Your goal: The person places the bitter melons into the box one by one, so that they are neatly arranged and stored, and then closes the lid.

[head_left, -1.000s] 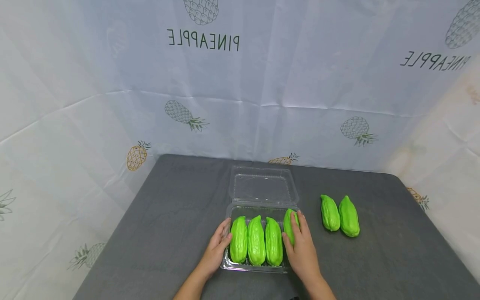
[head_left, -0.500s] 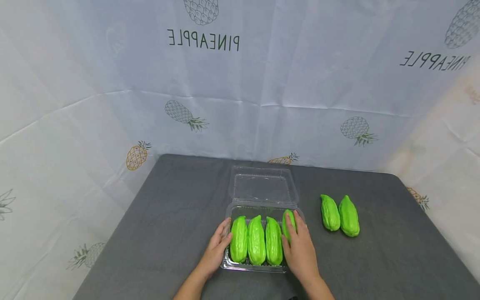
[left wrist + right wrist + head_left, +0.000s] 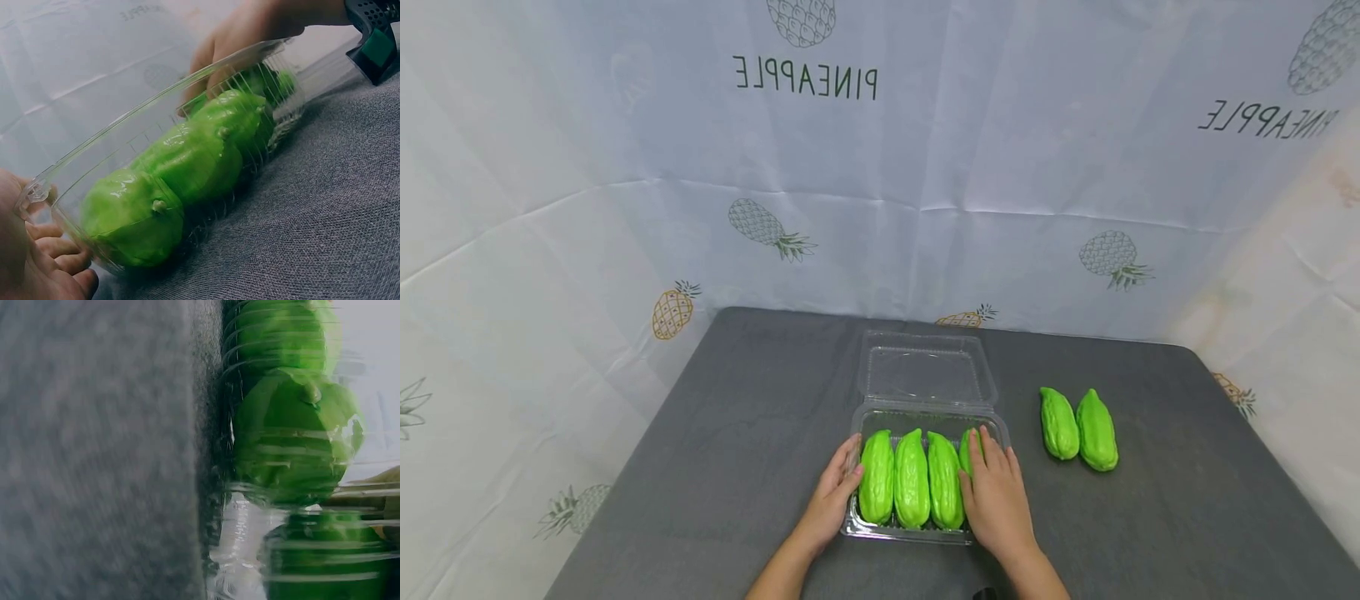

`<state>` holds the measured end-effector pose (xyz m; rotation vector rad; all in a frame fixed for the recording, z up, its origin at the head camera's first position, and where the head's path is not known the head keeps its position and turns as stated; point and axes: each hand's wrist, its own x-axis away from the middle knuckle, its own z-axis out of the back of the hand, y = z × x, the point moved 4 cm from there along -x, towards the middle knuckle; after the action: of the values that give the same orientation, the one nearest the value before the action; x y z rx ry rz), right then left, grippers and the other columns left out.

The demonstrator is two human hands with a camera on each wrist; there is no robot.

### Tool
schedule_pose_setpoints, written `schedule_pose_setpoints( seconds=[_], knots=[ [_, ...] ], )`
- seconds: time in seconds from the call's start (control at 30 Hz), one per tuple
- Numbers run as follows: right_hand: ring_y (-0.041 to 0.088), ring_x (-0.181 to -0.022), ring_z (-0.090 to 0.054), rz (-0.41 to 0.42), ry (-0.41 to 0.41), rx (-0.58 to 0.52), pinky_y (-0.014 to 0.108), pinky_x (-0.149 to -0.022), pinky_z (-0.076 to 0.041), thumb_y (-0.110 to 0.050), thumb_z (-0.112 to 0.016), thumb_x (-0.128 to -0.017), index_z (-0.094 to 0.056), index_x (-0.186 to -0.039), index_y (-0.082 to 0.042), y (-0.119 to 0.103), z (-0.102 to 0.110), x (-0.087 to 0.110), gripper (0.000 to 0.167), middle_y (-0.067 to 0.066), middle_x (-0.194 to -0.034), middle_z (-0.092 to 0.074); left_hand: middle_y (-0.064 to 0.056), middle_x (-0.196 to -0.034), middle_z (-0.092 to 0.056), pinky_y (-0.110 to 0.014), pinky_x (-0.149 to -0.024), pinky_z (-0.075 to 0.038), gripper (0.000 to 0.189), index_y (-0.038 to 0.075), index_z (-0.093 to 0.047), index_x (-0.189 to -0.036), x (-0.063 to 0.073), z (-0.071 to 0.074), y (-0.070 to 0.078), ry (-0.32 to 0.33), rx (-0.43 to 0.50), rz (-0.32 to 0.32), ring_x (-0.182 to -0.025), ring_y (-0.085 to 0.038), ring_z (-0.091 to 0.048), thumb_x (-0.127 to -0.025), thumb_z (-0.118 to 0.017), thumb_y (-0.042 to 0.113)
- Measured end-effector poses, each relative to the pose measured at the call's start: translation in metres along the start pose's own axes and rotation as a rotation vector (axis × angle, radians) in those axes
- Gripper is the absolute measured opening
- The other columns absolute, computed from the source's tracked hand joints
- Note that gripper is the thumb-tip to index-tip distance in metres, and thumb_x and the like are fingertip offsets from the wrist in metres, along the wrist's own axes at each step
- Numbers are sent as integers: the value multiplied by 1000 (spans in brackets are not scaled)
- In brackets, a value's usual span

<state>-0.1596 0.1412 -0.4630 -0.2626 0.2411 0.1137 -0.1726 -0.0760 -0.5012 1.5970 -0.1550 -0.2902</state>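
Observation:
A clear plastic clamshell container (image 3: pixel 910 537) lies with its lid (image 3: pixel 928 375) folded back. My left hand (image 3: pixel 830 500) holds its left wall, thumb at the rim and fingers outside, as the left wrist view also shows. Inside, three bright green, wrinkled bitter melons (image 3: pixel 912 479) lie side by side, tips pointing away from me. At the container's right side, my right hand (image 3: pixel 998 504) grips a fourth bitter melon (image 3: pixel 966 457) from above, its fingers and palm covering most of it. Through the clear wall, the right wrist view shows the rounded melon ends (image 3: pixel 290 440).
Two more bitter melons (image 3: pixel 1097 431) lie together on the dark grey table (image 3: pixel 752 400), right of the container. A pale curtain (image 3: pixel 880 158) printed with pineapples hangs behind the table and along both sides. My right wrist wears a dark band (image 3: pixel 375 44).
My right hand has shifted left with the fourth bitter melon, bringing it up against the third. The left hand has stayed at the container's left wall.

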Motion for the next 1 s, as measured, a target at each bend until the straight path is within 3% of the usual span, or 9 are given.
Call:
schedule_pose_setpoints(
  seconds=[0.2, 0.33, 0.83, 1.0],
  knots=[
    [41, -129, -42, -21, -117, 31, 58, -110, -20, -22, -53, -94, -43, -135, 5, -2, -3, 0, 50, 24, -142, -40, -29, -152, -12, -1, -100, -17, 57, -10, -14, -144, 0, 0, 0, 5, 1, 5, -141, -40, -9, -101, -38, 18],
    [40, -130, -41, -26, -152, 27, 58, -111, -17, -25, -49, -96, -43, -136, 5, -3, -4, 0, 50, 24, -143, -39, -29, -152, -13, -2, -101, -17, 57, -10, -14, -144, 1, 0, 0, 9, -5, 3, -141, -41, -9, -101, -38, 18],
    [40, -133, -37, -33, -180, 8, 59, -112, -14, -29, -45, -97, -39, -138, 5, -2, -5, -1, 53, 24, -146, -35, -30, -151, -12, -2, -100, -17, 56, -11, -13, -143, 1, 0, 1, 7, 0, -9, -141, -42, -8, -100, -38, 16],
    [40, -130, -40, -36, -137, -18, 59, -111, -16, -27, -47, -97, -39, -138, 4, -1, -3, 0, 53, 24, -145, -36, -30, -151, -13, -2, -101, -17, 56, -10, -14, -144, 0, 0, 0, 7, -1, -11, -141, -42, -9, -100, -38, 17]
  ],
)
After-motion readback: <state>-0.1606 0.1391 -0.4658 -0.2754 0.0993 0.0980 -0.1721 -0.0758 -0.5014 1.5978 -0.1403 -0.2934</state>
